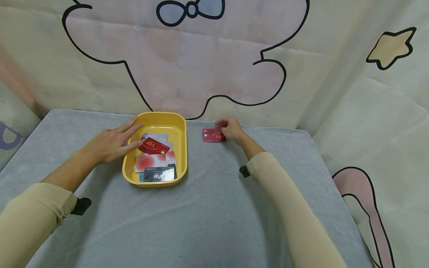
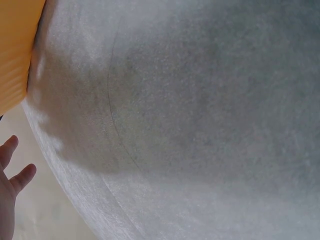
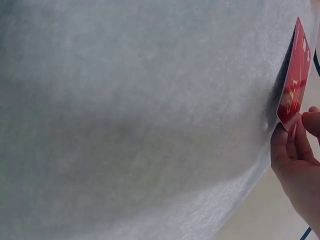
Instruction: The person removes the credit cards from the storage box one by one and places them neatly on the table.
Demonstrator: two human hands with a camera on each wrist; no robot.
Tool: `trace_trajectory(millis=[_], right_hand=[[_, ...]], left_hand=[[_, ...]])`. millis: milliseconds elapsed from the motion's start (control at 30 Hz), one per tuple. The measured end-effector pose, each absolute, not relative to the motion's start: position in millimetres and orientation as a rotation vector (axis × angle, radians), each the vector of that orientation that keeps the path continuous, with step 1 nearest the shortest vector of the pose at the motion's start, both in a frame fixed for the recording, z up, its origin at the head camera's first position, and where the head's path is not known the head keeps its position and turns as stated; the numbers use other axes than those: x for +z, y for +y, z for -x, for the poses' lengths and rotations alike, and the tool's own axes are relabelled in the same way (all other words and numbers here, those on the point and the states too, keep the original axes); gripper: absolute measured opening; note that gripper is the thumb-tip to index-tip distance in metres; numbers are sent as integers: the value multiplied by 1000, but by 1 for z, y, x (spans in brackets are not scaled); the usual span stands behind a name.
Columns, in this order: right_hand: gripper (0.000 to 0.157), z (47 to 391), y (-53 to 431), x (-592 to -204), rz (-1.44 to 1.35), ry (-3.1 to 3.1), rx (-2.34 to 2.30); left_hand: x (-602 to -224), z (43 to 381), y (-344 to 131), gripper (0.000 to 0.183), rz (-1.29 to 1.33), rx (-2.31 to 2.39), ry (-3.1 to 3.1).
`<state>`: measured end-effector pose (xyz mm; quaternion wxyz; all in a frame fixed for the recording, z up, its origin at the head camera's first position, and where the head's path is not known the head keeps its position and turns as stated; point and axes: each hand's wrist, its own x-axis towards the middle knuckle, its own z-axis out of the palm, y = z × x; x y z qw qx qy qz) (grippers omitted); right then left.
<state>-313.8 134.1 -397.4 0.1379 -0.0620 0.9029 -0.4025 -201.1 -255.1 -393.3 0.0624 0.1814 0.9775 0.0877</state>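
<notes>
The red card (image 1: 212, 135) to the right of the yellow tray (image 1: 162, 124) bears "VIP" in gold lettering. Inside the tray, a second red card (image 1: 154, 146) bears "VIP", inverted in the head view. The dark card (image 1: 159, 174) at the near end reads "Vip", likewise inverted.

2 arms (image 1: 283, 193) extended forward
Left hand (image 1: 112, 144) lies splayed, palm down; right hand (image 1: 232, 130) is curled in a pinch.
</notes>
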Motion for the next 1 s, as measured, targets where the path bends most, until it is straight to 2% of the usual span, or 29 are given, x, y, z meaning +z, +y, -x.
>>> trace_trajectory(millis=[633,1000], right_hand=[[31,311,138,-390,90,2519,-1295],[34,308,113,-351,248,2505,-1385]], left_hand=[[-393,201,-255,76,-547,272,2953],[-391,201,-254,76,-546,269,2952]])
